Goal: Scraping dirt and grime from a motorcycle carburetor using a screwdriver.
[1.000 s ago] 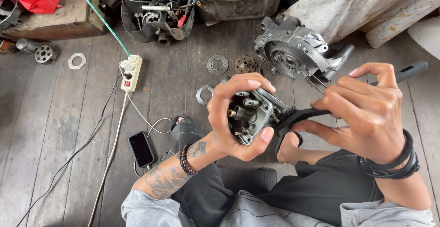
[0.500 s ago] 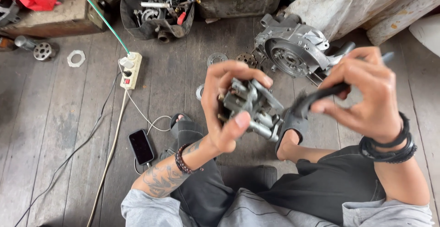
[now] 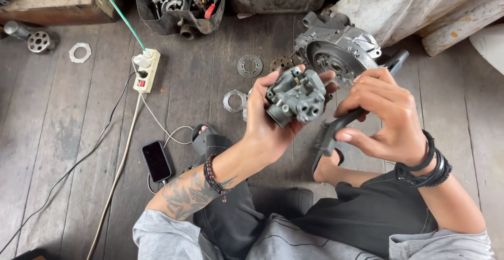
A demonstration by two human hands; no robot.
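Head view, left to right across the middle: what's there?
Power strip → phone → flat ring → left hand holding the grey carburettor → right hand holding a black brush.

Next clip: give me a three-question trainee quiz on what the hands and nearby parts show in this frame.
1. True or false: the left hand holds the grey carburetor up off the floor.
2. Which tool does the right hand grip? A) a red screwdriver B) a black-handled brush C) a hammer
3. Fill in: the black phone lies on the wooden ____ near the white power strip.

Key
1. True; the fingers wrap around it above the planks.
2. B; the brush head sits just right of the carburetor, and whether it touches cannot be told.
3. floor
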